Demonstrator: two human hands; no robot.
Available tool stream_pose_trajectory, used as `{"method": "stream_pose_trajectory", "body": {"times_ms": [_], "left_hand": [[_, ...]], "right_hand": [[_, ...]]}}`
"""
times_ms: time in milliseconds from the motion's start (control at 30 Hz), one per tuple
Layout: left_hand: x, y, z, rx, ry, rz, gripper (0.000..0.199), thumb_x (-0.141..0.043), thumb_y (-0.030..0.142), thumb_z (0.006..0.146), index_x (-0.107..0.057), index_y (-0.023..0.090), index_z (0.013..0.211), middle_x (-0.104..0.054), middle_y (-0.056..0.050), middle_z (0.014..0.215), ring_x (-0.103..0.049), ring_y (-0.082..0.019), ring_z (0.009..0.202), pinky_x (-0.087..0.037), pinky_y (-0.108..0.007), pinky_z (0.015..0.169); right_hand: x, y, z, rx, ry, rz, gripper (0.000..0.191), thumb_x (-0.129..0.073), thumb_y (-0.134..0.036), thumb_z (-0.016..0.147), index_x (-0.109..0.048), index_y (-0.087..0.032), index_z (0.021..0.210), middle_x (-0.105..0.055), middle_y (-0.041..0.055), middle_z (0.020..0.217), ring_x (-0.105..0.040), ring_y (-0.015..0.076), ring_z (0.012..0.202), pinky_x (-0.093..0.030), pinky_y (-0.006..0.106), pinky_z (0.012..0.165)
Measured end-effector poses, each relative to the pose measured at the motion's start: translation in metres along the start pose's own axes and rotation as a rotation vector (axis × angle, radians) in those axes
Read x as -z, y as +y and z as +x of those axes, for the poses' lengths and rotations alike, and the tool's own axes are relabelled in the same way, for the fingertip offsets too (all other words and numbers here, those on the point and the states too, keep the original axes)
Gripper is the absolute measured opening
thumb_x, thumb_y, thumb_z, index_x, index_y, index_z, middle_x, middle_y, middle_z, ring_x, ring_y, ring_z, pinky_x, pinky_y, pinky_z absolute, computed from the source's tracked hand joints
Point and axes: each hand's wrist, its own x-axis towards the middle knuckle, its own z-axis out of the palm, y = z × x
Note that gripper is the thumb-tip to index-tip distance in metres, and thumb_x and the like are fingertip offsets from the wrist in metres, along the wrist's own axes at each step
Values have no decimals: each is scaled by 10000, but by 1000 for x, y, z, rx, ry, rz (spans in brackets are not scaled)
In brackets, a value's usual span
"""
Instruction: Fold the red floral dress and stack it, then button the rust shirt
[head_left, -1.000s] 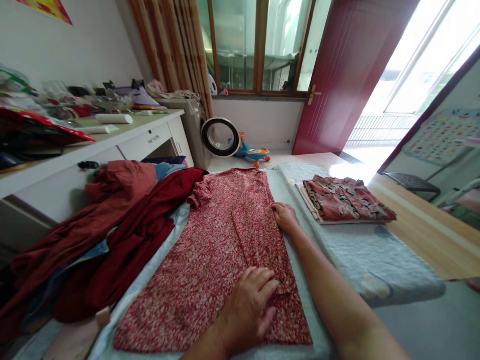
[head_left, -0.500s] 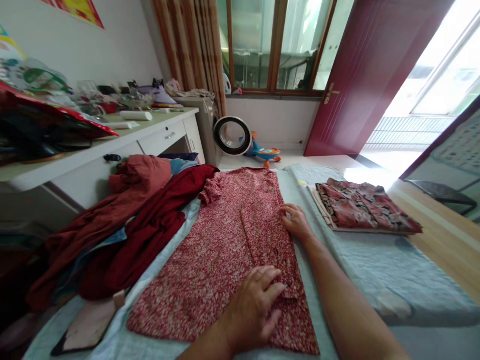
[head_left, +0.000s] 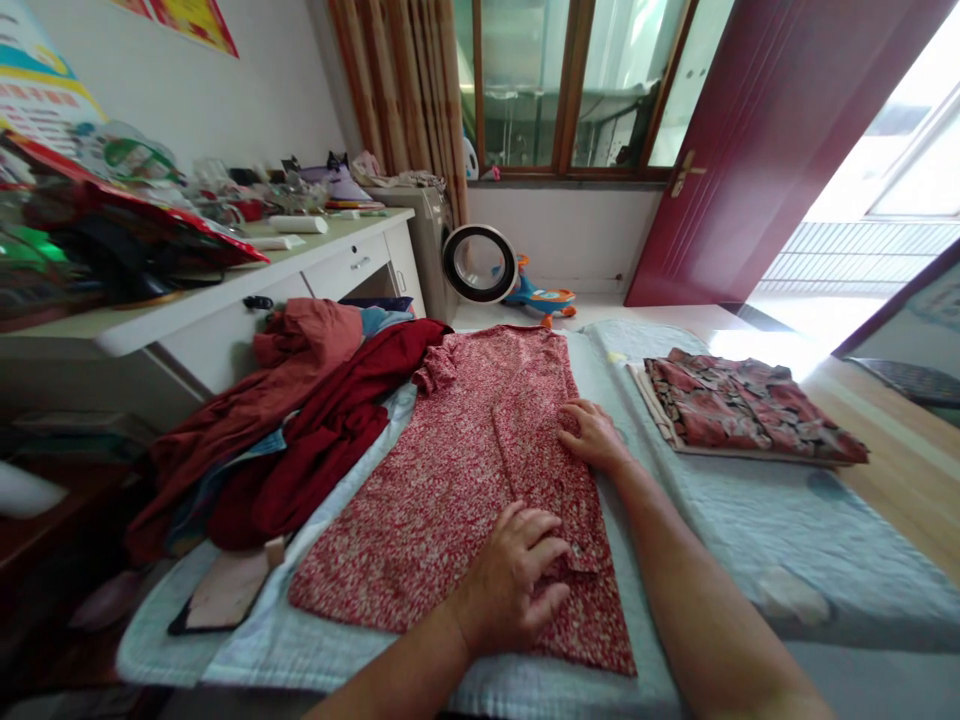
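A red and white speckled shirt (head_left: 427, 500) lies spread on a light blue quilted cover (head_left: 360, 665), its right side folded inward with a sleeve laid down along the body. My left hand (head_left: 516, 575) rests on the lower part of the shirt, fingers apart, beside the sleeve's cuff. Farther up, my right hand (head_left: 592, 435) lies on the shirt's right edge with its fingers stretched over the cloth. Neither hand grips anything that I can see.
Dark red and rust-coloured clothes (head_left: 322, 450) are heaped at left, near a phone-like flat item (head_left: 225, 590). At right sits a stack of folded flowered clothes (head_left: 750, 405). A cluttered desk (head_left: 285, 262), a washing machine with its round door (head_left: 480, 262) open, and a red door (head_left: 735, 150) stand beyond.
The view has shifted slightly, so the room appears farther right. My right hand has slid a little inward onto the shirt's edge. My left hand stays at the lower part, nearly unmoved.
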Motion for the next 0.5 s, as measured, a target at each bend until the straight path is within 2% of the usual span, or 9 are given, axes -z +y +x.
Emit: {"method": "stream_pose_trajectory", "body": {"times_ms": [100,200,267,367,500], "left_hand": [[7,2,0,8,-67,-10,385,-642,391,858,-586,249,1212,-571,-62,1320,-482,-245,1258,-222,-512,1179],[25,2,5,-23,-139,-28,404,-626,430,877,-581,248,1235,-595,-63,1295,-500,-241,1246,-263,-500,1162],[43,-7,13,-16,-106,-29,384,-592,424,902,-581,240,1239,-582,-70,1323,-494,-237,1261,-285,-488,1153],[71,-39,31,79,27,6,330,-552,410,919,-613,228,1188,-563,-80,1343,-492,-235,1271,-358,-446,1115],[102,-109,58,357,269,194,334,-593,355,867,-644,198,1157,-449,-115,1433,-400,-282,1360,-312,-443,1151]], "right_hand": [[3,-6,-1,4,-87,-20,310,-580,-330,843,-675,-220,1117,-619,88,1253,-550,260,1155,-396,416,1036],[3,-9,0,-10,-35,-3,401,-576,-351,852,-625,-197,1220,-577,105,1329,-517,269,1217,-388,416,1052],[1,-10,0,-8,-6,5,460,-577,-360,854,-583,-189,1280,-546,112,1372,-491,275,1255,-381,420,1061],[-4,-9,1,25,-49,20,381,-563,-343,865,-624,-202,1214,-597,97,1298,-537,253,1197,-395,402,1044],[-9,-5,1,37,-40,35,317,-553,-353,873,-666,-203,1128,-634,92,1222,-568,244,1142,-414,397,1024]]}}
